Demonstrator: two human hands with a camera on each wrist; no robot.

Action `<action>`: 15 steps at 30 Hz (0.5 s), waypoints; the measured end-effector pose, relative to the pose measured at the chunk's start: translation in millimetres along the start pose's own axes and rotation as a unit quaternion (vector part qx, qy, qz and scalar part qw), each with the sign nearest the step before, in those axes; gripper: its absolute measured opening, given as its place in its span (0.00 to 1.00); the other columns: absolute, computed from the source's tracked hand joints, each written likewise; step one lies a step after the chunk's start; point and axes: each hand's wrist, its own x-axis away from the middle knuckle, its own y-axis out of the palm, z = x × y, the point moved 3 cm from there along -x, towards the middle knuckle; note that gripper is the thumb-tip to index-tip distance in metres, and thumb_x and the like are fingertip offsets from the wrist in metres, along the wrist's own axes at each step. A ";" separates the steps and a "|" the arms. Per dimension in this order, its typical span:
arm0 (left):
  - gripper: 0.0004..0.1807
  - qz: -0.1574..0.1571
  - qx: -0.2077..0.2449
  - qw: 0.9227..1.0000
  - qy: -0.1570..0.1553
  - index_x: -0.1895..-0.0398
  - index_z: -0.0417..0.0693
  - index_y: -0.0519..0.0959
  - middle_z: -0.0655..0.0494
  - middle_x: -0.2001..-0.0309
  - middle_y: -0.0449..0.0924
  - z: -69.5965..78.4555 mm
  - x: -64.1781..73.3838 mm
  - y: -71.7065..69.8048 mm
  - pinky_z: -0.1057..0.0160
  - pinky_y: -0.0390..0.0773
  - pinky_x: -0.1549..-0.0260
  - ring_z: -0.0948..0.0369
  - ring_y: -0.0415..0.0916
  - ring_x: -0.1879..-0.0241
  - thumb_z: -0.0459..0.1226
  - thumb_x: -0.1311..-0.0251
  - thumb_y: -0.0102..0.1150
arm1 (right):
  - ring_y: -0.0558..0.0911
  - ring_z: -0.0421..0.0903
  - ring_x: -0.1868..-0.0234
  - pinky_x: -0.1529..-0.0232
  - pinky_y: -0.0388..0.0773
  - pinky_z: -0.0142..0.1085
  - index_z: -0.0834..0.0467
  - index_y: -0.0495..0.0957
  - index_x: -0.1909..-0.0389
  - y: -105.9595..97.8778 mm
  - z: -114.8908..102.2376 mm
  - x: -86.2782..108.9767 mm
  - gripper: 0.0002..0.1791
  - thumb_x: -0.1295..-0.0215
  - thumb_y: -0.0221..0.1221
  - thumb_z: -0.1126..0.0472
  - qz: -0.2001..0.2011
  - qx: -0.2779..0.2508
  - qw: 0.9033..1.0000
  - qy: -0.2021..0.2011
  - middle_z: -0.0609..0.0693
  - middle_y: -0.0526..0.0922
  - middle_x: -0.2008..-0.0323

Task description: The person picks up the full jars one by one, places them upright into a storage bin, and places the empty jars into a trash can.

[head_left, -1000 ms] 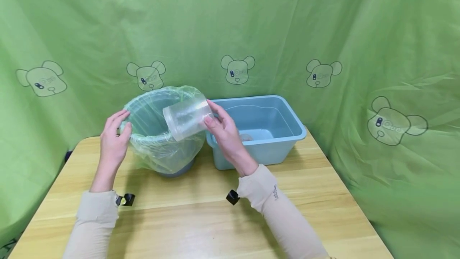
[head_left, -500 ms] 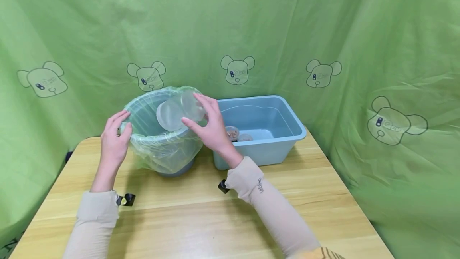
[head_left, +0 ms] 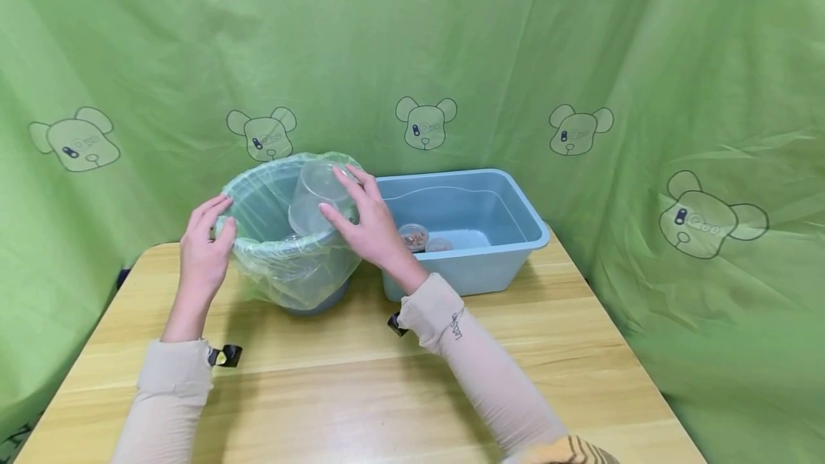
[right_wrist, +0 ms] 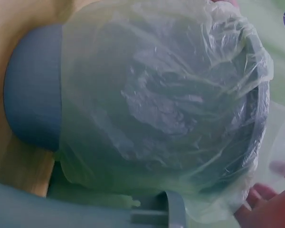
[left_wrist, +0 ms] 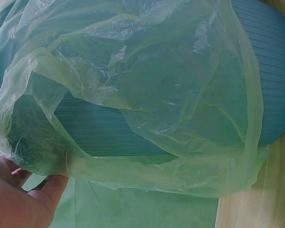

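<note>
A blue trash can (head_left: 316, 299) lined with a thin green plastic bag (head_left: 293, 271) stands tilted on the table. My left hand (head_left: 205, 249) grips the lined rim at its left side; the left wrist view shows fingers and thumb at the bag's edge. A clear plastic cup (head_left: 312, 195) sits bottom up in the can's mouth, toward its right side. Over the cup is my right hand (head_left: 367, 224), its thumb and fingers spread around the cup's bottom end. Only part of that hand shows in the right wrist view.
To the right stands a light blue plastic tub (head_left: 460, 271). Inside it are a small clear round container (head_left: 415, 236) with brownish bits and a second clear round piece (head_left: 440, 244). A green curtain (head_left: 490, 41) hangs behind the wooden table (head_left: 348, 407).
My right hand has moved left from over the tub's edge to the can. The cup has gone from lying sideways in its grip to bottom up in the can's mouth. My left hand stays put.
</note>
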 end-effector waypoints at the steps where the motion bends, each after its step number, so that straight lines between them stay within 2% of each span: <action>1: 0.25 0.000 0.000 1.000 0.000 0.28 0.48 0.73 0.51 0.23 0.65 0.1 -0.2 -0.2 0.34 0.54 0.23 0.45 0.59 0.23 0.41 0.25 0.50 | 0.66 0.58 0.24 0.25 0.65 0.59 0.50 0.61 0.20 -0.7 0.7 -1.6 0.38 0.26 0.59 0.44 0.006 0.005 1.000 0.004 0.57 0.59 0.21; 6: 0.25 0.000 0.000 1.000 0.000 0.28 0.47 0.74 0.52 0.23 0.65 1.5 -0.3 -0.5 0.36 0.54 0.23 0.46 0.60 0.23 0.41 0.25 0.51 | 0.75 0.55 0.32 0.30 0.73 0.52 0.52 0.66 0.22 -3.4 4.9 -11.4 0.35 0.24 0.57 0.43 0.043 0.025 0.998 0.030 0.57 0.69 0.28; 9: 0.25 0.001 0.000 1.000 -0.002 0.28 0.47 0.74 0.51 0.23 0.66 1.6 0.0 -0.8 0.36 0.54 0.23 0.46 0.60 0.23 0.41 0.25 0.50 | 0.78 0.52 0.40 0.38 0.78 0.47 0.52 0.69 0.24 -3.0 4.3 -15.0 0.34 0.26 0.59 0.42 0.055 0.018 0.998 0.040 0.56 0.73 0.34; 12: 0.25 0.001 -0.001 1.000 -0.002 0.28 0.48 0.74 0.52 0.23 0.66 1.5 0.3 -0.9 0.36 0.54 0.23 0.47 0.60 0.23 0.41 0.25 0.50 | 0.79 0.51 0.46 0.46 0.79 0.43 0.52 0.71 0.26 0.3 1.5 -17.3 0.34 0.28 0.61 0.42 0.059 0.017 0.998 0.029 0.55 0.75 0.39; 15: 0.25 0.000 -0.001 1.000 -0.002 0.28 0.48 0.74 0.52 0.23 0.66 1.0 0.3 -0.5 0.37 0.54 0.23 0.47 0.59 0.23 0.41 0.25 0.50 | 0.80 0.50 0.47 0.49 0.80 0.41 0.52 0.73 0.28 5.3 -3.0 -18.7 0.33 0.29 0.63 0.43 0.063 0.022 0.998 0.008 0.53 0.76 0.39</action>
